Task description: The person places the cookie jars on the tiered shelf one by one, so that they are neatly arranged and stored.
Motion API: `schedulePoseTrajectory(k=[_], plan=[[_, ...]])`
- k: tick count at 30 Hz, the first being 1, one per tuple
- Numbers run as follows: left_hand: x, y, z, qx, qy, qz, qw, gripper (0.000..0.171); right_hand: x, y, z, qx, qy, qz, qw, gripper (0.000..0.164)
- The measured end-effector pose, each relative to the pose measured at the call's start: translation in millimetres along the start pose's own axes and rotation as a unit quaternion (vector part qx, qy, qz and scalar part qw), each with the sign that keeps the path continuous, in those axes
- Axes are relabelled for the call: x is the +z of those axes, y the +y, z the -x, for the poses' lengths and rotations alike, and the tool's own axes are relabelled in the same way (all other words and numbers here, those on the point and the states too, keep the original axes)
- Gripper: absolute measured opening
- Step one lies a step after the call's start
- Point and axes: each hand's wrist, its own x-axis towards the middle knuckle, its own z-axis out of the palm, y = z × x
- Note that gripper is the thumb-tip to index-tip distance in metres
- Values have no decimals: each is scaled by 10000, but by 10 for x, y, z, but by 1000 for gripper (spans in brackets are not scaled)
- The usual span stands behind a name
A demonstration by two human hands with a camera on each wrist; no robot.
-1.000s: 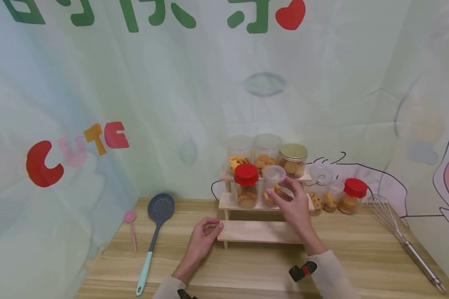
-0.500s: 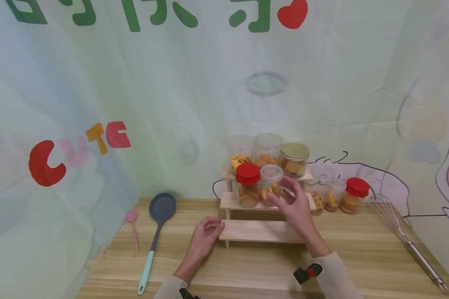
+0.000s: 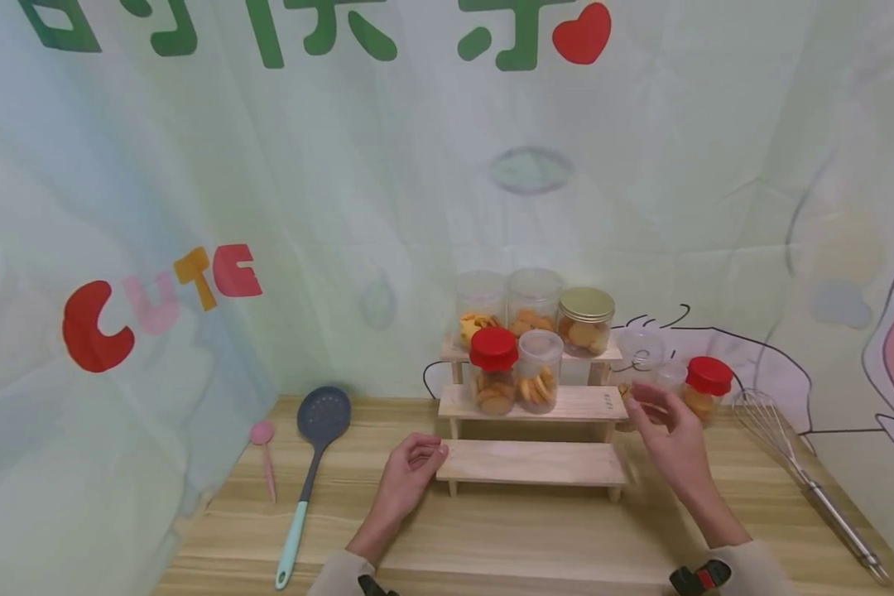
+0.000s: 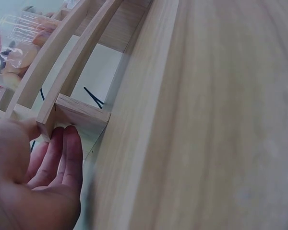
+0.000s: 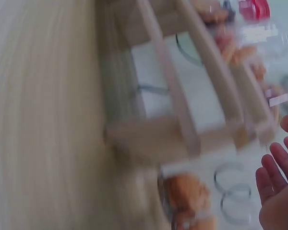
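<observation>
On the counter (image 3: pixel 529 538), a three-step wooden stand (image 3: pixel 532 459) stands upright near the back cloth (image 3: pixel 387 182), and the person's left hand (image 3: pixel 408 469) has its grip clamped on the left end of the lowest step, thumb above the board and fingers curled beneath its edge. The right hand (image 3: pixel 670 439) hangs just beside the right end of the stand, its grip apart, with a gap between thumb and fingers.

On the middle step, a red-lidded jar (image 3: pixel 494 372) stands at the left, and just beside it a pale-lidded jar (image 3: pixel 540 358) with biscuits (image 3: pixel 538 387) inside. The top step carries a row of three: two clear jars (image 3: pixel 534 302) and a gold-lidded jar (image 3: pixel 585 321) at the right. The middle jars cover part of that row.

To the right of the stand, a tall clear jar (image 3: pixel 641 346), a small clear jar (image 3: pixel 670 375) and a red-topped jar (image 3: pixel 708 381) stand close together. The right hand hides much of their lower parts; its wrist view is blurred, so whether it touches one is hard to say. A whisk (image 3: pixel 799 469) lies slantwise beyond them. Well apart on the left lie a skimmer (image 3: pixel 323 416) and a pink spoon (image 3: pixel 262 433).
</observation>
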Motion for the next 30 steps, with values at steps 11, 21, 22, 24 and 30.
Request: schedulePoseTrajectory(k=[11, 21, 22, 24, 30], plan=[[-28, 14, 2, 28, -3, -203, 9998, 30, -549, 365, -204, 823, 768, 487, 9924, 47], [-5, 21, 12, -58, -7, -202, 9998, 31, -851, 502, -604, 1567, 232, 1276, 9791, 85], [-6, 19, 11, -57, -5, -192, 9998, 31, -872, 519, -637, 1555, 45, 1327, 9789, 88], [-8, 18, 11, -50, 1, -175, 9998, 31, -900, 548, -689, 1617, -269, 1379, 9768, 92], [-13, 15, 19, -18, -24, -161, 9999, 31, -918, 627, -760, 2023, -709, 1349, 9674, 96]])
